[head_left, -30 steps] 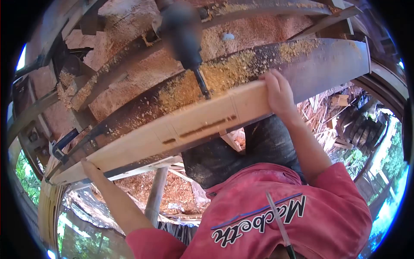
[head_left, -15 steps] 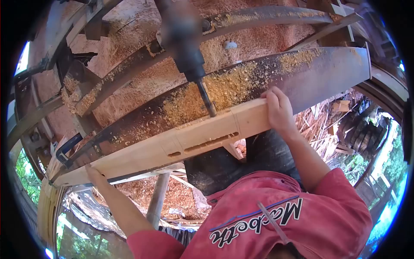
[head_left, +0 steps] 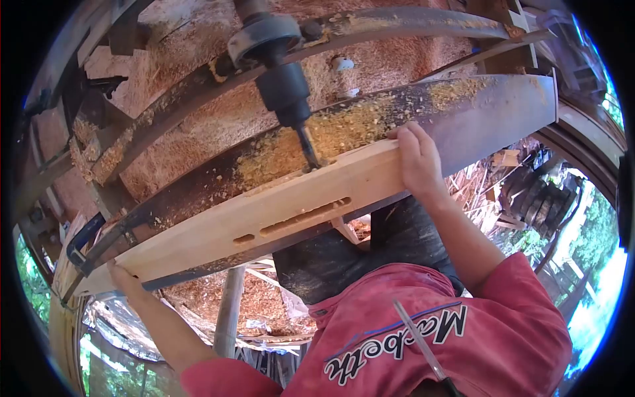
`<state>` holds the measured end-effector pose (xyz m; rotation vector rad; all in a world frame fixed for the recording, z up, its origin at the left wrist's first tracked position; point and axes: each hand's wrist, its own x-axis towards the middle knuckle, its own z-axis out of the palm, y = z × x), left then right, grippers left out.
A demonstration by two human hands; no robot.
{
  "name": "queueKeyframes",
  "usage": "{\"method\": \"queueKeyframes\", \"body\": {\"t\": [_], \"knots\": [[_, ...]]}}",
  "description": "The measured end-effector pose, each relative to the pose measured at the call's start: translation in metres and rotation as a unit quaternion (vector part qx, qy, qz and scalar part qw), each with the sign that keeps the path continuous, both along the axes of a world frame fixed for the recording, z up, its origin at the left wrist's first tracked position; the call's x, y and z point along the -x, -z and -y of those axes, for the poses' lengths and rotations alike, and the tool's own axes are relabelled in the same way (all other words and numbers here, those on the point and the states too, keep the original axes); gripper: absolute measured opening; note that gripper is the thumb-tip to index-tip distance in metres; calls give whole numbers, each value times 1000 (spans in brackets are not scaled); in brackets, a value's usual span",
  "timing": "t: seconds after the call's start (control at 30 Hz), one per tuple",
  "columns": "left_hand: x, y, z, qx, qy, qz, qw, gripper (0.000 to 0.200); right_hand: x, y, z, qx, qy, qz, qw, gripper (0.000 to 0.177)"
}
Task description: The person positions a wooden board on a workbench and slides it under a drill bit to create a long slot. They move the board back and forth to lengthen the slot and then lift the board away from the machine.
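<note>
Left hand and right hand both clamp the slotted wooden rail, bracing it against the boring bit.

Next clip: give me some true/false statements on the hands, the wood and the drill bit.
1. The drill bit meets the top edge of the wooden workpiece. True.
2. The left hand rests on the drill chuck. False: it holds the workpiece's left end.
3. The right hand grips the workpiece to the right of the bit. True.
4. The workpiece's side face is uncut. False: a long slot and a short one are cut in it.
5. The metal table carries sawdust. True.
</note>
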<state>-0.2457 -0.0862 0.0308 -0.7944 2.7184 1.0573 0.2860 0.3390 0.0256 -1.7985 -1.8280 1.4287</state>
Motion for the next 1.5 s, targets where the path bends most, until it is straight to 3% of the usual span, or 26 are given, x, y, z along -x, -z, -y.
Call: {"method": "queueKeyframes", "body": {"t": [0.13, 0.3, 0.43, 0.63, 0.73, 0.8, 0.9, 1.13, 1.23, 1.33, 1.37, 1.43, 1.5], "knots": [[21, 14, 24, -72, -8, 32, 997, 58, -6, 2, -4, 2, -9, -51, 999, 32], [-7, 11, 9, -6, 8, -36, 999, 56, -15, 2, -12, 24, -3, -58, 998, 31], [-12, 2, -3, -4, -23, 0, 1000, 56, -6, 3, -1, -6, -5, -22, 1000, 31], [-3, 4, 1, -41, 38, -18, 998, 52, -10, 6, 0, 15, 7, -93, 996, 28], [-24, 2, -1, 40, 23, -24, 999, 53, -19, 7, -7, 42, 9, -75, 996, 28], [-18, 4, 1, 18, 4, -10, 1000, 62, -15, 0, -7, 34, 17, -51, 998, 27], [-4, 2, 14, -46, -36, 33, 998, 60, -5, 5, 8, 15, 12, -53, 998, 28], [13, 17, 37, -62, 51, -12, 997, 61, -11, -1, 2, 59, 14, -84, 995, 27], [-37, -2, -10, 29, 9, -18, 999, 52, -20, 3, -4, 51, 8, -62, 997, 29], [-28, 0, -3, 56, 21, -12, 998, 51, -13, 0, 0, 23, 9, -33, 999, 31], [-21, 2, 9, 54, 16, -5, 998, 51, -10, 3, 7, 14, 0, -30, 999, 31], [3, 3, 29, -66, -17, 7, 998, 59, 1, 6, 19, -5, -14, -42, 999, 30], [14, 4, 27, -65, 1, 12, 998, 59, 9, -2, 23, 15, 1, -33, 999, 29]]}}
